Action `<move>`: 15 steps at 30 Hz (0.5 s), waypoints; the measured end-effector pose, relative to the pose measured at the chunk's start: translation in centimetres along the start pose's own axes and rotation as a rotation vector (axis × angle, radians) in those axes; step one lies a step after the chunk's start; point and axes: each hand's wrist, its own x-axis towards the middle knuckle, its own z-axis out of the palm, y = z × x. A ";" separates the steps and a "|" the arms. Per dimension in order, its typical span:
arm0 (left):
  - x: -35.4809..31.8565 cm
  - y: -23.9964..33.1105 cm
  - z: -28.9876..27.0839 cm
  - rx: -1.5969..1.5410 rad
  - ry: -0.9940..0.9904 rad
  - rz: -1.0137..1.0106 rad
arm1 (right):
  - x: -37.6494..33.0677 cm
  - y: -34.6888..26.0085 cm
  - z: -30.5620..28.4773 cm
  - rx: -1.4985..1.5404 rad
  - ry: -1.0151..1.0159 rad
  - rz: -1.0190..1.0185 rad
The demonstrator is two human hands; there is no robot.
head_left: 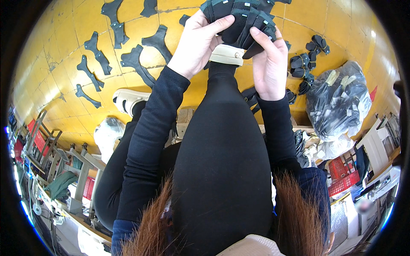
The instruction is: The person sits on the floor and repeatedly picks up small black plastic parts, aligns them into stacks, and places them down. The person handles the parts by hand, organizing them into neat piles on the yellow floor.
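Note:
Up at the top middle, both hands hold a fanned stack of black fabric pieces (237, 29) with small pale tags along their edges. My left hand (197, 42) grips the stack's left side, thumb laid across the front. On the other side, my right hand (271, 59) pinches the lower right part between thumb and fingers. The stack's upper end runs out of the picture, and most of the fingers behind it are hidden. Similar dark cut pieces (137, 63) lie spread on the yellow floor to the left, some overlapping in small piles.
Several tied dark bundles (300, 62) lie on the floor at right, beside a large clear plastic bag (339, 104) filled with dark material. My cream clogs (128, 100) rest on yellow tiles (60, 72). Wooden frames (81, 170) stand at left, red crates (343, 181) at lower right.

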 end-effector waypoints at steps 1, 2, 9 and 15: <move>0.0 -0.1 -0.1 0.026 -0.005 0.004 | 0.0 0.2 0.2 0.001 0.008 0.005; 0.1 -0.2 -0.2 0.034 0.000 -0.007 | 0.0 0.4 0.3 0.002 0.016 0.010; 0.3 -0.7 -0.5 -0.079 -0.005 -0.074 | 0.3 0.0 -0.4 0.068 0.032 0.050; 0.1 0.1 0.1 -0.091 -0.082 -0.085 | 0.5 -1.1 -0.9 0.055 0.076 0.017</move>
